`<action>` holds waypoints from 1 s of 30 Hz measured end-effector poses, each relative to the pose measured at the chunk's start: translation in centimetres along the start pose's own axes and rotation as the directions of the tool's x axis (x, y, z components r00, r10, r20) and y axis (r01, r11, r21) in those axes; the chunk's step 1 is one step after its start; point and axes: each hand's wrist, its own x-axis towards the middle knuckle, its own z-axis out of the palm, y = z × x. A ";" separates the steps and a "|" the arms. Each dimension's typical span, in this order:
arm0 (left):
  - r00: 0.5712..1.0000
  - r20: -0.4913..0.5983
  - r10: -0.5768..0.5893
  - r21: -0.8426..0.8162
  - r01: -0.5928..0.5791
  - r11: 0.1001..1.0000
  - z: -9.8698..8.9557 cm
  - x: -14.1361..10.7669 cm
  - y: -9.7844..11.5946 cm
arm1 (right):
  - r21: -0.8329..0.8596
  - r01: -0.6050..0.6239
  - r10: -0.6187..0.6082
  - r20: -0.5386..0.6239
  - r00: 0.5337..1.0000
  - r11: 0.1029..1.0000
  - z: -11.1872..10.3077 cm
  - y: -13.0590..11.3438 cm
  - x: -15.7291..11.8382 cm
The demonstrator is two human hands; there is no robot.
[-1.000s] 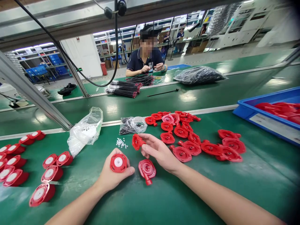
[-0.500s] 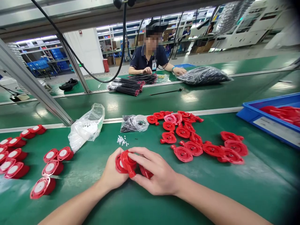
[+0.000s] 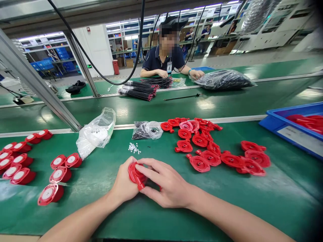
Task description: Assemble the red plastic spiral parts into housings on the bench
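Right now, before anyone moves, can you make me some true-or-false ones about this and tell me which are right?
1. The left grip and right grip are both on a red spouted part. True.
2. The tray is yellow. False: the tray is blue.
3. The little white bits are piled inside the tray. False: the white bits lie loose on the green table.
4. A person is across the table. True.
5. The parts with white discs are at the right. False: the white-disc parts are at the left.

Right fingers (image 3: pixel 152 175) partly hide the red cover (image 3: pixel 133 173); blue tray (image 3: pixel 274 125) cropped
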 end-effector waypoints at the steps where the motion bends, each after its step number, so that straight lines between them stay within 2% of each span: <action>1: 1.000 0.000 -0.005 -0.005 0.005 1.000 0.0 0.0 0.1 | 0.001 -0.007 0.007 0.006 1.000 1.000 0.0 -0.1 0.0; 9: 1.000 -0.007 -0.017 -0.052 0.016 0.998 0.4 -0.1 0.4 | -0.027 -0.023 0.024 0.053 0.998 0.999 -0.5 0.1 0.2; 13: 0.998 -0.060 -0.019 0.001 0.019 1.000 0.9 -0.4 0.4 | -0.086 -0.010 0.005 -0.059 0.998 0.996 0.6 -0.4 0.4; 16: 0.992 -0.129 0.002 0.057 0.005 0.998 1.2 -0.6 0.4 | -0.180 -0.050 0.021 -0.163 0.986 0.982 1.5 -1.4 0.4; 19: 0.986 -0.163 0.031 0.099 -0.015 0.995 1.2 -0.7 0.2 | -0.219 -0.078 0.037 -0.181 0.983 0.973 1.9 -2.0 0.4; 22: 0.991 -0.122 0.050 0.139 -0.033 0.990 0.7 -0.4 -0.3 | -0.195 -0.089 0.054 -0.179 0.982 0.977 1.7 -1.6 0.6; 24: 0.993 -0.072 0.096 0.199 -0.080 0.977 0.3 -0.1 -0.7 | -0.155 -0.133 0.113 -0.134 0.984 0.979 1.3 -1.0 0.9; 27: 0.979 -0.004 0.203 0.326 -0.191 0.926 -0.5 0.3 -1.4 | -0.161 -0.203 0.211 0.034 0.977 0.966 0.3 -0.4 1.0; 30: 0.977 0.085 0.198 0.379 -0.215 0.900 -1.3 0.5 -2.4 | -0.261 -0.222 0.280 0.212 0.936 0.939 -0.8 -0.4 0.8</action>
